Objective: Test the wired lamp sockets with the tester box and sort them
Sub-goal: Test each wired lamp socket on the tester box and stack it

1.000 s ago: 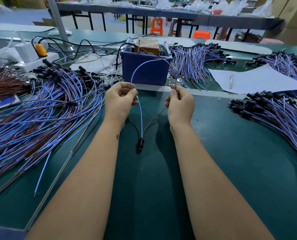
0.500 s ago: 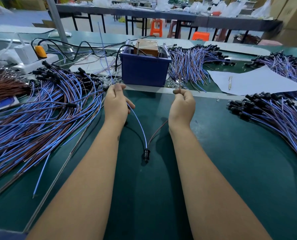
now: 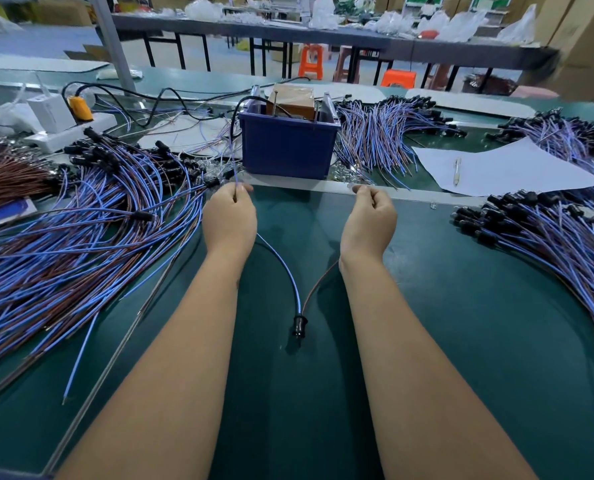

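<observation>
The small black lamp socket [image 3: 299, 326] is hanging low between the forearms, just over the dark green mat [image 3: 462, 323], with its two leads fanning upward. The thin blue wire [image 3: 281, 268] is running up into the left hand [image 3: 229, 220], which is pinching it shut, the free end poking out toward the box. The thin brown wire [image 3: 318, 284] is disappearing under the right hand [image 3: 368, 220], curled closed, apparently around it. Compared with a second ago, the hands are spreading wider and reaching farther, and the socket is dropping nearer. That suggests the lead ends are being presented to the metal posts of the blue plastic tester box [image 3: 287, 150] just beyond. The tangled untested pile [image 3: 81, 237] is lying left; a neater bundle [image 3: 548, 237] is lying right.
</observation>
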The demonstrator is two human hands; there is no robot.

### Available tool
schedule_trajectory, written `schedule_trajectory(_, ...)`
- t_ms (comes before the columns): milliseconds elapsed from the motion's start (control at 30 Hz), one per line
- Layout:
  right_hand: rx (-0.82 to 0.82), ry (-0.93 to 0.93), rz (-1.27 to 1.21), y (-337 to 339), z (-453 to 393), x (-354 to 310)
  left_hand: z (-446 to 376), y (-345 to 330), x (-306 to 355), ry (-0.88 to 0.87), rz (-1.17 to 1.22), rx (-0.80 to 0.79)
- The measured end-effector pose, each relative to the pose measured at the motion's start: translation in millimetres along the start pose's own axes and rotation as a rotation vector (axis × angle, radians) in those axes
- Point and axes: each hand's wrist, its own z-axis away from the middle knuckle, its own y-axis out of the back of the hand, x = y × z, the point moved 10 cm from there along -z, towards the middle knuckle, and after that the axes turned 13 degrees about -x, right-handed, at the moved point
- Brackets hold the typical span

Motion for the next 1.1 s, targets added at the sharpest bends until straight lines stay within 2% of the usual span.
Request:
schedule_trajectory(267, -0.039, 0.030, 0.030, -7, -2, 0, 4, -5, 6, -0.030, -0.152, -0.033)
schedule_trajectory(433, -0.079, 0.048, 0.042, -12, -4, 0, 2, -9, 3, -0.031, -0.065, -0.053)
schedule_trajectory(800, -0.211, 0.041, 0.227, -30, -6, 3, -5, -13, 3, -0.061, -0.029, -0.075)
schedule_trajectory(900, -0.203, 0.037, 0.234, -29, -5, 3, -12, -9, 1, -0.048, -0.014, -0.066)
schedule_trajectory(1100, -0.089, 0.036, 0.123, -15, -5, -1, -16, -13, -7, 0.010, 0.027, -0.096)
